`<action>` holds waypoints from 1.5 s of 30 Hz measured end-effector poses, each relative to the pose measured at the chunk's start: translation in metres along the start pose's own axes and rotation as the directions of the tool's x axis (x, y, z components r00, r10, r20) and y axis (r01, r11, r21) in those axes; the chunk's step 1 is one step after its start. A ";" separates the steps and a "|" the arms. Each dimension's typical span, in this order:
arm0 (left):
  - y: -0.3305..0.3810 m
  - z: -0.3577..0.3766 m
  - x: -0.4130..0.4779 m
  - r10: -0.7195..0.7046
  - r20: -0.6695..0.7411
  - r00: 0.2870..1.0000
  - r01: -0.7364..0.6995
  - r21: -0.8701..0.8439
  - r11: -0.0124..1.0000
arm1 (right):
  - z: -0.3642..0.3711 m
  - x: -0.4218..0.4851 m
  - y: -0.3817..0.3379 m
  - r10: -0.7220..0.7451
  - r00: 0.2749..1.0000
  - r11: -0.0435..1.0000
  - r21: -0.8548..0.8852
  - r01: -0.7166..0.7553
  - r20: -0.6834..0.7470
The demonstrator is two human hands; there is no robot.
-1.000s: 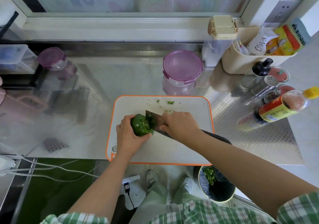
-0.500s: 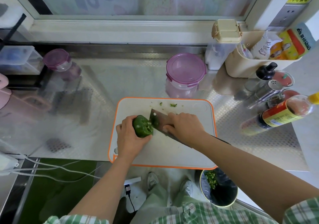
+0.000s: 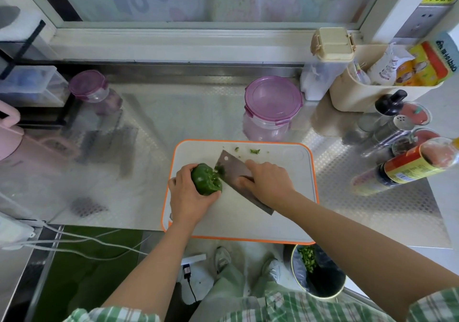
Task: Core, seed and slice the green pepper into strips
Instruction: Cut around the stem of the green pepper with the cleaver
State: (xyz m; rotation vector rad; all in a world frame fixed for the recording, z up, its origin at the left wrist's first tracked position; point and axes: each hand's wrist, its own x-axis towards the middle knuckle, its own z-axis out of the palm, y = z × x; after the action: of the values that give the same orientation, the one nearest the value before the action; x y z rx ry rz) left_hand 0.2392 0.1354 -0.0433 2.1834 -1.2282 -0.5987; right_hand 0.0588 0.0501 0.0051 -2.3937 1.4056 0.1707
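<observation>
While left hand point(image 3: 188, 197) grips green pepper point(image 3: 206, 179), right hand point(image 3: 268, 182) clutches cleaver point(image 3: 233, 166), handle hidden.

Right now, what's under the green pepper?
The white cutting board lies below it. The left hand grips the green pepper and covers its underside, so anything beneath cannot be seen.

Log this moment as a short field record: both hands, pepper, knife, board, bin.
left hand: grips the green pepper, which lies on the board
right hand: grips the cleaver where blade meets handle
cleaver: tilted, broad face showing, front corner at the pepper's near end
cutting board: white with orange rim; small green scraps near its far edge; no strips on it
bin: on the floor below the counter edge, green trimmings inside
</observation>
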 end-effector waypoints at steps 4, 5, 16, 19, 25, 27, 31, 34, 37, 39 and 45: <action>0.000 -0.001 0.001 -0.027 -0.016 1.000 0.026 -0.056 0.998 | 0.001 -0.003 0.002 0.037 0.999 0.997 0.064 -0.037 -0.007; 0.001 -0.001 0.001 -0.036 -0.018 0.999 0.034 -0.075 0.997 | 0.001 -0.003 0.004 0.066 0.998 0.995 0.080 -0.065 -0.011; -0.001 -0.005 -0.002 -0.054 0.039 0.998 0.061 -0.217 0.974 | 0.015 -0.003 0.003 0.068 0.997 0.988 0.137 -0.072 0.035; -0.001 -0.005 -0.002 -0.059 0.035 0.998 0.065 -0.223 0.973 | 0.017 -0.002 0.009 0.169 0.986 0.967 0.193 -0.167 0.008; 0.002 -0.007 -0.004 -0.022 0.031 0.999 0.028 -0.209 0.978 | 0.008 0.001 0.005 0.042 0.998 0.992 0.121 -0.047 0.042; 0.003 -0.008 -0.003 -0.021 0.028 0.999 0.026 -0.195 0.980 | 0.005 0.002 0.009 0.063 0.998 0.992 0.105 -0.063 0.001; 0.004 -0.007 0.000 -0.024 0.041 0.999 0.031 -0.167 0.985 | 0.006 0.000 0.002 -0.036 0.999 0.998 0.057 0.034 0.031; 0.004 -0.007 0.000 -0.036 0.043 0.998 0.041 -0.122 0.992 | 0.003 0.000 0.007 0.026 0.999 0.999 0.045 -0.027 0.021; 0.001 -0.007 0.002 -0.045 0.044 0.998 0.049 -0.108 0.993 | -0.002 -0.002 0.021 0.067 0.997 0.996 0.062 -0.070 0.043; 0.002 -0.006 0.003 -0.041 0.046 0.998 0.045 -0.108 0.993 | 0.000 -0.002 0.015 -0.006 0.998 1.000 0.026 0.005 0.068; 0.007 -0.002 0.002 -0.052 0.030 0.998 0.054 -0.090 0.994 | 0.003 0.000 0.013 0.083 0.996 0.995 0.062 -0.084 0.015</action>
State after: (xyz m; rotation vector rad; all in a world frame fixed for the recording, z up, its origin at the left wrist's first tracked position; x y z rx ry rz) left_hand 0.2371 0.1307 -0.0371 2.1441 -1.1377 -0.6952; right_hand 0.0477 0.0454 -0.0004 -2.2813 1.4841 0.1596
